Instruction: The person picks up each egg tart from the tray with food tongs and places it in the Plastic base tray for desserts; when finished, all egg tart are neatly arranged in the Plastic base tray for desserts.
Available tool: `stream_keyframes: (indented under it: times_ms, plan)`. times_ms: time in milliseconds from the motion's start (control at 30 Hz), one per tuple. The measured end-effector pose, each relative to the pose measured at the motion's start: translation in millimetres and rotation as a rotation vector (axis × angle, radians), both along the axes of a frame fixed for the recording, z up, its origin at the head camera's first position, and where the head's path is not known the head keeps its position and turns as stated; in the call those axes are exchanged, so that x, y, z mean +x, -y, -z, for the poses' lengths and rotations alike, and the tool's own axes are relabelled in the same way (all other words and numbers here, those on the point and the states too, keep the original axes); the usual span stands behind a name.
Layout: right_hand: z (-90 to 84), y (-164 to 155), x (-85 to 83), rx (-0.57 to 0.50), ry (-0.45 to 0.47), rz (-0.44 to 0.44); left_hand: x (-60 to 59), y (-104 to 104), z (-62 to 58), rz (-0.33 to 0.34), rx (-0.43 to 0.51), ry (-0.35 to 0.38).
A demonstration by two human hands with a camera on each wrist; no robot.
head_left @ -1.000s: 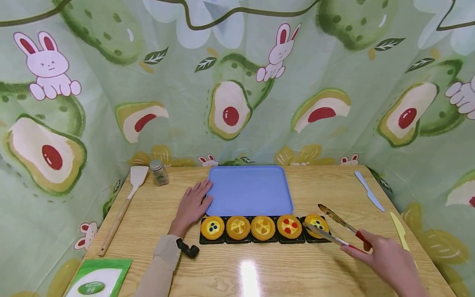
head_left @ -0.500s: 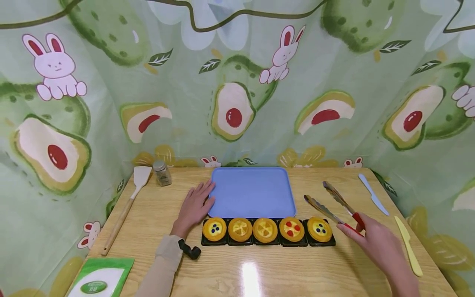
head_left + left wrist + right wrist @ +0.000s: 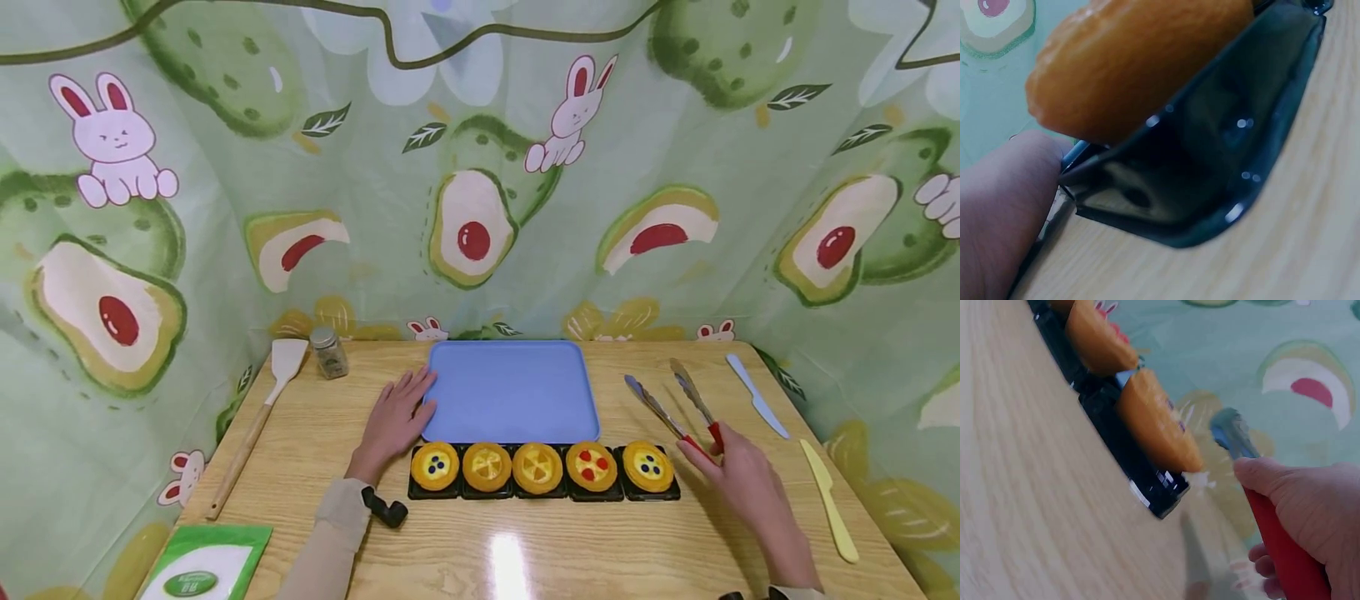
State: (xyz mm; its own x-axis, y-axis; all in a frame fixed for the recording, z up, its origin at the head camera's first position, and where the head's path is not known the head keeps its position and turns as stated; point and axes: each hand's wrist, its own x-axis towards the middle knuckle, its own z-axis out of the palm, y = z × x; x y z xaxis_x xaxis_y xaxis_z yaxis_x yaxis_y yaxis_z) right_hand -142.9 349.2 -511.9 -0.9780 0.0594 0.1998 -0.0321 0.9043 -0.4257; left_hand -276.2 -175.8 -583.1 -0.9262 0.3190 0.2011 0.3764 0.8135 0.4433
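On the wooden counter point(image 3: 525, 542), a blue tray point(image 3: 512, 390) lies at the middle, and a black holder point(image 3: 544, 493) with a row of five fruit tarts point(image 3: 537, 467) sits just in front of it, touching its near edge. At the far left stand a wooden spatula point(image 3: 258, 418) and a small spice jar point(image 3: 329, 352); a green-and-white packet point(image 3: 202, 567) lies at the near left corner. A pale blue knife point(image 3: 756, 395) and a yellow knife point(image 3: 827, 498) lie along the right edge, well apart from the tarts. Nothing stands between the tongs and the tart row.

The left hand point(image 3: 393, 422) lies flat with straight fingers on the counter, its fingertips touching the tray's left edge. The right hand point(image 3: 738, 477) has its fingers curled round the red handles of the metal tongs point(image 3: 671, 402), whose two arms stand apart and point away over the counter, right of the tray and beyond the rightmost tart point(image 3: 648, 465).

From the right wrist, the thumb presses on a red handle point(image 3: 1279, 544), and the end tart point(image 3: 1157, 422) shows in its black cup from the side. The left wrist view shows only a close tart point(image 3: 1135, 62), a glossy black cup point(image 3: 1210, 175) and part of the hand point(image 3: 1004, 206) beside it, too near to tell more.
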Motion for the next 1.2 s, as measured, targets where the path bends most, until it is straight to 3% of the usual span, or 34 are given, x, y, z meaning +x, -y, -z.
stream_keyframes:
  times_ms: [467, 700, 1000, 1200]
  plan:
    - [30.9, -4.6, -3.8, 0.024, -0.19, 0.156, -3.1, 1.9, 3.1, -0.003, 0.002, 0.018]
    - [40.2, -5.4, -7.1, -0.021, -0.128, 0.21, -5.6, 0.2, 4.8, -0.006, -0.003, 0.01]
    - [46.3, -4.1, -10.8, 0.0, -0.144, 0.223, -6.8, 0.1, 5.2, 0.002, -0.002, 0.002]
    - [43.5, -1.8, -12.3, -0.001, -0.05, 0.27, -6.4, 1.8, 6.6, -0.005, -0.013, 0.014]
